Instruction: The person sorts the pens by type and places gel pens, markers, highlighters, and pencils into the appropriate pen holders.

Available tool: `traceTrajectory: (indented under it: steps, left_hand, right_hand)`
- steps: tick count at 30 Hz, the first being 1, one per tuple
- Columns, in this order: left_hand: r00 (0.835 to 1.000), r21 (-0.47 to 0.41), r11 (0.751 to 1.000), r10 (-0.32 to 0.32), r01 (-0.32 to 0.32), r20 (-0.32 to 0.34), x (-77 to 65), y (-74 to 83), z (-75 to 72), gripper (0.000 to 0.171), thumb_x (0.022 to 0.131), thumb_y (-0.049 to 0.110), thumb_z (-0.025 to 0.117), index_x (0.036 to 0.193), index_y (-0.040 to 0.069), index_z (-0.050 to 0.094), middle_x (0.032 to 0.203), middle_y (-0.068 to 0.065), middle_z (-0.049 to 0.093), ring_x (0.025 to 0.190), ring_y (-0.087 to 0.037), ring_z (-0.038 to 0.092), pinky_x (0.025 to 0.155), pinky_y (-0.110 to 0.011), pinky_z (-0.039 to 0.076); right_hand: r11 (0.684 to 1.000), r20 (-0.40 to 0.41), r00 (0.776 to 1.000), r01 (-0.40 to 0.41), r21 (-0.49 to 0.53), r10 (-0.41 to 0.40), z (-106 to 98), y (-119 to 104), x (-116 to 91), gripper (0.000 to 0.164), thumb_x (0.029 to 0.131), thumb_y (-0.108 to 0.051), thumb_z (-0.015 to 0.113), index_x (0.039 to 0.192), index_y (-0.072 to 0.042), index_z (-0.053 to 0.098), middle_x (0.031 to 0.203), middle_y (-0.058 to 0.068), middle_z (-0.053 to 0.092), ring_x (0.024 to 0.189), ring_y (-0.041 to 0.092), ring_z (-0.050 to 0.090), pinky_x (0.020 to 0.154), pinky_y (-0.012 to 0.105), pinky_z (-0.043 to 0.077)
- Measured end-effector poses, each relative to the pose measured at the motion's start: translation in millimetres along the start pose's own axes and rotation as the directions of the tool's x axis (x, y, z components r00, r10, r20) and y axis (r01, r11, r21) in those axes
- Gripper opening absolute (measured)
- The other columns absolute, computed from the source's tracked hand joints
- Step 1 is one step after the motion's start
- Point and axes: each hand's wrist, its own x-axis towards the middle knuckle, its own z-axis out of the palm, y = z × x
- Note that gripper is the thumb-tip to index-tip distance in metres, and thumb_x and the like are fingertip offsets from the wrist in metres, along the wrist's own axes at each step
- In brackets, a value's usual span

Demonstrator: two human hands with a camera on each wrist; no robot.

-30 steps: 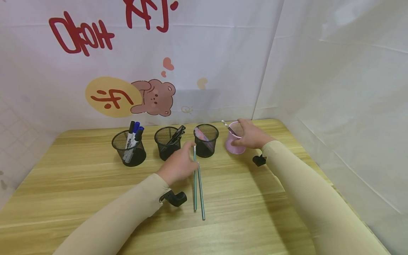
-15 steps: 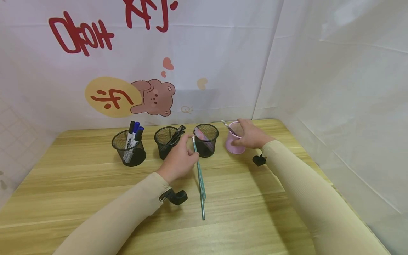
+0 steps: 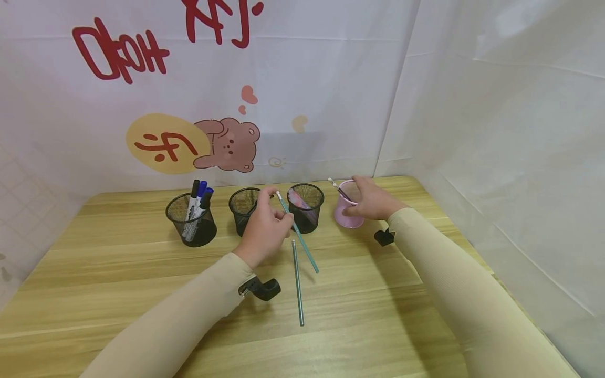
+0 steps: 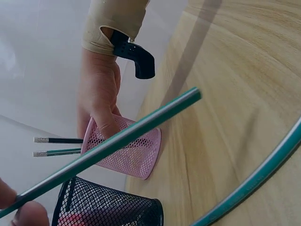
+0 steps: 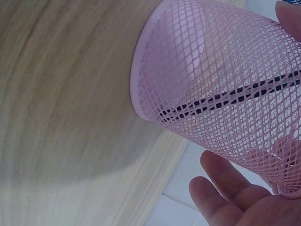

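My left hand (image 3: pixel 266 228) pinches a green pencil (image 3: pixel 307 252) near its white-eraser end; the other end slants down to the right above the table. In the left wrist view the thumb and a fingertip (image 4: pixel 33 214) press on the pencil's shaft (image 4: pixel 117 141). A second green pencil (image 3: pixel 298 289) lies on the wood below it. At the right, my right hand (image 3: pixel 375 200) grips the rim of a pink mesh pen cup (image 3: pixel 348 218), which stands upright. Two pencils, one dark (image 4: pixel 63 140) and one green (image 4: pixel 61 152), lean in that cup, eraser ends up.
Three black mesh cups stand left of the pink one: one with several markers (image 3: pixel 191 210), one with black pens partly hidden by my left hand, and one (image 3: pixel 304 218) with pinkish items. A white cloth wall (image 3: pixel 331 105) rises behind the table (image 3: pixel 142 273).
My left hand has lifted one green pencil off the table and turned it, so its lower end has swung to the right. The right hand stays on the pink cup.
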Motion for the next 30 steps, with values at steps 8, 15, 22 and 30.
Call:
traceTrajectory:
  steps: [8, 15, 22, 30]
  left_hand:
    - [0.994, -0.096, 0.994, 0.048, -0.057, -0.093, 3.6, 2.6, 2.9, 0.067, 0.102, 0.016, 0.061, 0.157, 0.018, 0.023, 0.092, -0.01, 0.07, 0.077, -0.039, 0.073, 0.067, -0.038, 0.052]
    - [0.977, -0.174, 0.978, 0.082, -0.117, -0.195, 8.7, 3.4, 6.8, 0.064, 0.102, 0.014, 0.061, 0.155, 0.018, 0.024, 0.092, -0.012, 0.069, 0.075, -0.038, 0.072, 0.069, -0.036, 0.058]
    - [0.962, -0.241, 0.961, 0.067, -0.132, -0.263, 14.1, 5.9, 10.7, 0.065, 0.103, 0.014, 0.06, 0.155, 0.018, 0.022, 0.1, -0.017, 0.07, 0.079, -0.04, 0.072, 0.065, -0.031, 0.056]
    - [0.94, -0.259, 0.947, 0.1, -0.191, -0.326, 18.2, 6.7, 16.1, 0.063, 0.104, 0.013, 0.061, 0.154, 0.017, 0.023, 0.099, -0.023, 0.071, 0.069, -0.024, 0.069, 0.057, -0.03, 0.05]
  right_hand:
    - [1.0, 0.006, 1.0, -0.001, 0.003, 0.001, 0.2, 0.6, 0.4, 0.113, 0.082, -0.04, 0.085, 0.165, -0.001, 0.018, 0.168, 0.026, 0.026, 0.151, 0.046, 0.038, 0.122, 0.065, 0.035]
    - [1.0, 0.003, 1.0, 0.002, 0.006, -0.002, 0.6, 1.4, 1.9, 0.115, 0.081, -0.041, 0.085, 0.165, -0.001, 0.018, 0.168, 0.025, 0.027, 0.151, 0.045, 0.037, 0.122, 0.064, 0.035]
    - [1.0, 0.003, 1.0, 0.005, 0.014, -0.005, 1.8, 4.2, 3.4, 0.115, 0.081, -0.039, 0.085, 0.165, 0.0, 0.018, 0.167, 0.025, 0.028, 0.15, 0.044, 0.039, 0.121, 0.065, 0.036]
    - [1.0, 0.002, 1.0, 0.004, 0.017, -0.004, 2.2, 4.0, 3.5, 0.115, 0.082, -0.04, 0.086, 0.165, -0.001, 0.017, 0.167, 0.026, 0.027, 0.15, 0.044, 0.039, 0.122, 0.064, 0.035]
